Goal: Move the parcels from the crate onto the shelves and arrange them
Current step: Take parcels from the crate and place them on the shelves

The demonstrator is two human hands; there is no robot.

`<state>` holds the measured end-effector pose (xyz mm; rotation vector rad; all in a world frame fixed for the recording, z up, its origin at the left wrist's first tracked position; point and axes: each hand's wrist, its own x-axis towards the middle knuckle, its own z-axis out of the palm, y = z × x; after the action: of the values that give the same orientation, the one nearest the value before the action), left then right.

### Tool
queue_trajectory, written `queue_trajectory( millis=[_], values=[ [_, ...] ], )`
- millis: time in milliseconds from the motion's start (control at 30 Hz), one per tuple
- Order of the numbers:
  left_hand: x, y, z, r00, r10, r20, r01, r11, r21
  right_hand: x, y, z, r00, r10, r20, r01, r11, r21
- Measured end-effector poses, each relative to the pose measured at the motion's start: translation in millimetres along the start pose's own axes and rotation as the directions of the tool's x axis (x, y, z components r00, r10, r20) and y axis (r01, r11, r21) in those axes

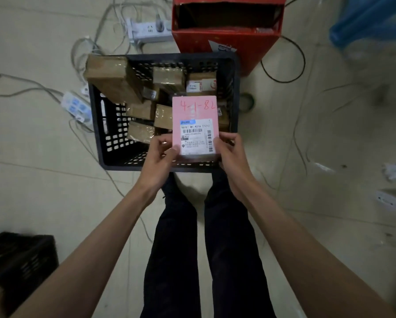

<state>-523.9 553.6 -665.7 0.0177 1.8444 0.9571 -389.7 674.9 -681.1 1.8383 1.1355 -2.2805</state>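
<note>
Right, person: stood over the crate, dark trousers, both bare arms reaching forward and down.
Left hand [161, 154]: fingers curled round the near-left edge of the pink parcel [196, 127], thumb on the label face.
Right hand [230, 154]: fingers wrapped on the near-right edge of the same parcel, gripping it.
Pink parcel: held flat-ish above the near side of the black crate [103, 125], label up, red handwriting "4-1-82" on the far end.
Step (judged): parcel was lifted out and its code being read; shelving not yet done.
Brown parcels [162, 115]: several taped boxes lay jumbled on the crate floor, tilted against each other.
Large brown parcel [113, 78]: leaned on the crate's far-left corner, partly over the rim.
Risk 1: that big box looked able to slide off if the crate were knocked.
Risk 2: grip was only on the near end of the pink parcel, so the far end could dip or slip while carrying.
Risk 3: cables [96, 143] trailed close to the crate, a trip hazard when turning away.
Floor [43, 180]: pale, scuffed, dimly lit.
Power strips [144, 31]: lay on the floor beyond and left of the crate.
Red box [229, 40]: open, just behind the crate.
Second black crate [20, 267]: near-left corner.
Shelves: not in view.
</note>
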Motion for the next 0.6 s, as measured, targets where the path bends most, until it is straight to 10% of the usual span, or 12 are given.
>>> queue_trajectory(
  millis=[600],
  values=[
    [-206,236,-17,0.858,0.213,0.467,-0.356,0.902,0.244,-276,-144,-43,0.974,-0.208,-0.089,0.223,0.948,0.227]
  ],
)
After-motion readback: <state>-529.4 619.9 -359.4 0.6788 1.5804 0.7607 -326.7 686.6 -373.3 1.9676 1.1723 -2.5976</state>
